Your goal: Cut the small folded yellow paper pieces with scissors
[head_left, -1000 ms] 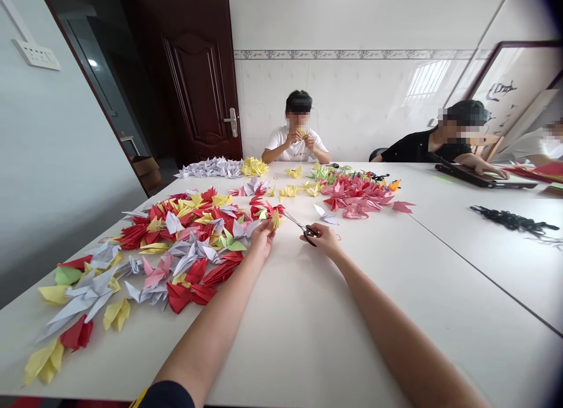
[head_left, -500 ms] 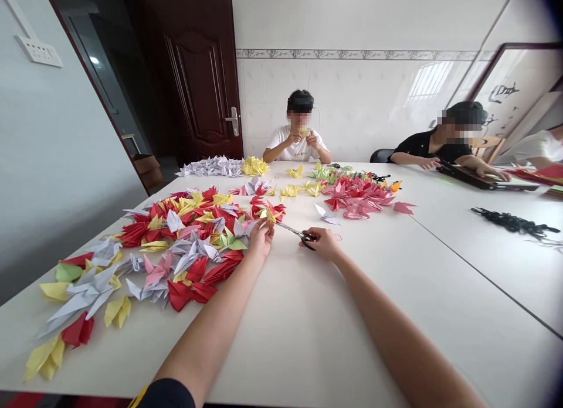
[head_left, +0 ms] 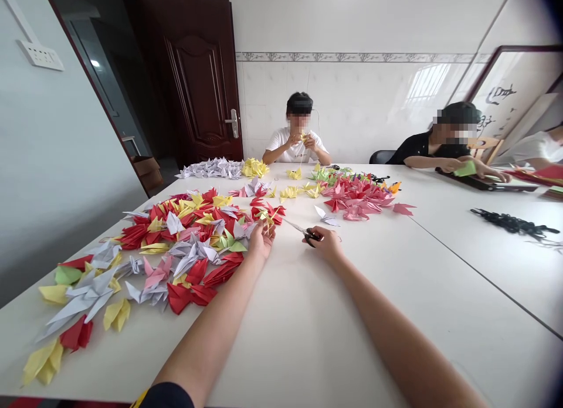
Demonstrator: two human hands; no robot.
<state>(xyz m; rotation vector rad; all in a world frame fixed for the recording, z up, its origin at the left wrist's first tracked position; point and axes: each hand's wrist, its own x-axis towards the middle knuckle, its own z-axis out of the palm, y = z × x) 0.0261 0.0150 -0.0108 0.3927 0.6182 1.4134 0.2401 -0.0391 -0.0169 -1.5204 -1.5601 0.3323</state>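
Right hand (head_left: 323, 244): closed on black-handled scissors (head_left: 310, 237), blades pointing left. Left hand (head_left: 262, 240): at the edge of the origami crane heap (head_left: 185, 238) on the counter (head_left: 352, 314), hold unclear. Risk: blades nicking paper cranes if swung toward the heap.

A: Right hand (head_left: 320, 245), where can it pass?

B: Toward the near edge and rightward, along the white worktop (head_left: 373, 314). Black-handled steel scissors (head_left: 311, 237) sit under its fingers.

A: Left hand (head_left: 263, 239)?

B: Blocked leftward by a wide heap of red, yellow and lilac folded paper cranes (head_left: 189, 238), right at its fingers. Farther ahead, a pink-and-red paper crane pile (head_left: 356, 200) obstructs.
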